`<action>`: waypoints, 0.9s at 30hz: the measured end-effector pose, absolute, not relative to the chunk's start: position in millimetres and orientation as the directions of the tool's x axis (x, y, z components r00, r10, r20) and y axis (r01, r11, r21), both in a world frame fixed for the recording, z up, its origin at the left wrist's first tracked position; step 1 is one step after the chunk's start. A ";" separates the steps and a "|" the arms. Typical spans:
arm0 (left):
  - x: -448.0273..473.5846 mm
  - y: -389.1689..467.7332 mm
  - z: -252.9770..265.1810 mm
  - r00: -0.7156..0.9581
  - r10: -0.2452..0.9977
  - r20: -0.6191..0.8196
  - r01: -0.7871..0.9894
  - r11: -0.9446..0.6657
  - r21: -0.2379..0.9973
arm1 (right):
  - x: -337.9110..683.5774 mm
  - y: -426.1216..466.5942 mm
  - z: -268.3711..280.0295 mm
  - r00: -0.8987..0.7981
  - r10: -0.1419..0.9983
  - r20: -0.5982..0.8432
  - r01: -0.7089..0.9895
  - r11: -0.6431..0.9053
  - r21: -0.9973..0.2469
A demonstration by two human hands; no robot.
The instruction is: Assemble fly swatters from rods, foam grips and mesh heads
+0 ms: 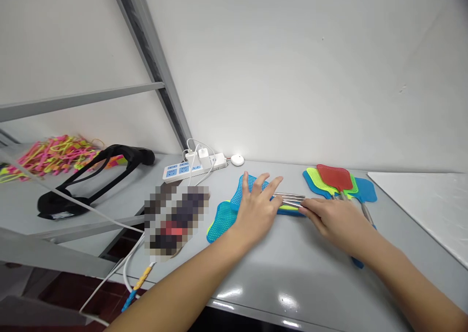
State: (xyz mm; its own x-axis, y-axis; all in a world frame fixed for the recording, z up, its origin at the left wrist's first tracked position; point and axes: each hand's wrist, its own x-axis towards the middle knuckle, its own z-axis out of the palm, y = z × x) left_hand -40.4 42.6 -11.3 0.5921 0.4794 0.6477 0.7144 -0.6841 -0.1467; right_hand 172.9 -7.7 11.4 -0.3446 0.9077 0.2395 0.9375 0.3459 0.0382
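Note:
My left hand (256, 207) lies with its fingers spread over the perforated head of a blue fly swatter (237, 193), its thumb close to several metal rods (290, 196). Those rods run side by side toward my right hand (331, 217), whose fingers are closed around their right ends. Beneath the rods a blue and yellow-green strip (292, 211) shows. Another blue swatter head (222, 220) with a yellow-green edge under it sticks out to the left. My palm and fingers hide parts of the stack.
Behind my right hand lie more fly swatters (334, 177) in red, green, yellow and blue. A power strip (195, 167) with plugs and cables stands by the wall. Left are a black strap-like frame (97, 181), a pile of pink and yellow pieces (60, 156) and a metal rack (161, 73).

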 end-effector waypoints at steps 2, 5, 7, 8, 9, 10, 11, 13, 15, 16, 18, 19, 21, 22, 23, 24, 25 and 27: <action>-39.5 43.0 -13.0 0.598 0.465 0.653 0.697 -0.703 -0.139 | 171.7 -8.7 11.8 -0.321 0.924 0.207 0.945 0.326 0.011; -35.3 40.8 -14.8 0.620 0.418 0.664 0.656 -0.741 -0.145 | 166.9 -9.1 9.1 -0.336 0.908 0.252 0.937 0.349 -0.008; -31.7 38.4 -15.7 0.643 0.368 0.672 0.618 -0.767 -0.171 | 162.5 -9.2 5.3 -0.355 0.891 0.283 0.930 0.366 0.012; -30.1 37.4 -15.9 0.651 0.351 0.673 0.606 -0.775 -0.182 | 160.5 -9.3 3.5 -0.361 0.887 0.287 0.929 0.368 0.030; -28.7 36.6 -16.0 0.656 0.345 0.671 0.600 -0.777 -0.188 | 158.8 -9.4 2.0 -0.367 0.884 0.289 0.928 0.369 0.050; -27.5 36.1 -16.0 0.659 0.348 0.667 0.601 -0.776 -0.189 | 157.5 -9.6 1.3 -0.371 0.883 0.289 0.927 0.369 0.064; -26.5 35.9 -15.7 0.659 0.357 0.662 0.606 -0.774 -0.186 | 156.8 -9.6 1.4 -0.379 0.880 0.287 0.924 0.376 0.068; -25.0 36.3 -14.5 0.659 0.370 0.655 0.611 -0.771 -0.180 | 156.7 -9.5 4.3 -0.391 0.875 0.284 0.917 0.398 0.038; -24.5 37.9 -12.4 0.658 0.374 0.653 0.613 -0.770 -0.177 | 158.8 -8.9 9.7 -0.388 0.882 0.269 0.912 0.408 -0.024; -25.3 39.3 -10.9 0.660 0.377 0.649 0.613 -0.770 -0.176 | 160.8 -8.4 12.8 -0.381 0.888 0.257 0.912 0.407 -0.054; -29.8 44.2 -7.3 0.656 0.396 0.643 0.626 -0.761 -0.171 | 167.0 -7.6 19.0 -0.354 0.906 0.231 0.919 0.383 -0.096; -33.7 47.6 -5.3 0.644 0.414 0.643 0.644 -0.747 -0.164 | 171.2 -7.3 21.8 -0.333 0.918 0.215 0.926 0.362 -0.110; -43.8 55.8 -1.7 0.600 0.464 0.652 0.696 -0.704 -0.139 | 180.9 -7.0 26.6 -0.292 0.939 0.180 0.937 0.318 -0.143; -48.9 59.9 -0.3 0.574 0.489 0.657 0.722 -0.681 -0.124 | 185.6 -6.9 28.3 -0.277 0.948 0.159 0.940 0.302 -0.162; -53.5 63.5 0.5 0.555 0.508 0.658 0.741 -0.662 -0.113 | 189.7 -6.8 29.5 -0.266 0.954 0.140 0.941 0.288 -0.178; -56.9 66.4 0.8 0.546 0.520 0.657 0.752 -0.650 -0.110 | 192.8 -6.7 30.0 -0.258 0.958 0.126 0.942 0.278 -0.187; -58.8 68.2 0.6 0.541 0.525 0.657 0.759 -0.641 -0.112 | 194.8 -6.5 29.9 -0.250 0.961 0.120 0.945 0.269 -0.187; -57.8 68.4 -1.2 0.536 0.521 0.664 0.770 -0.624 -0.132 | 195.1 -5.9 27.7 -0.235 0.963 0.134 0.953 0.255 -0.165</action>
State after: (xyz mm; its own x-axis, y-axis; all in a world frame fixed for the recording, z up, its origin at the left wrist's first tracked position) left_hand -57.8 68.4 -1.2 0.5360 0.5215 0.6639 0.7702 -0.6241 -0.1315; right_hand 195.1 -5.9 27.7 -0.2347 0.9629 0.1336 0.9527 0.2551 -0.1652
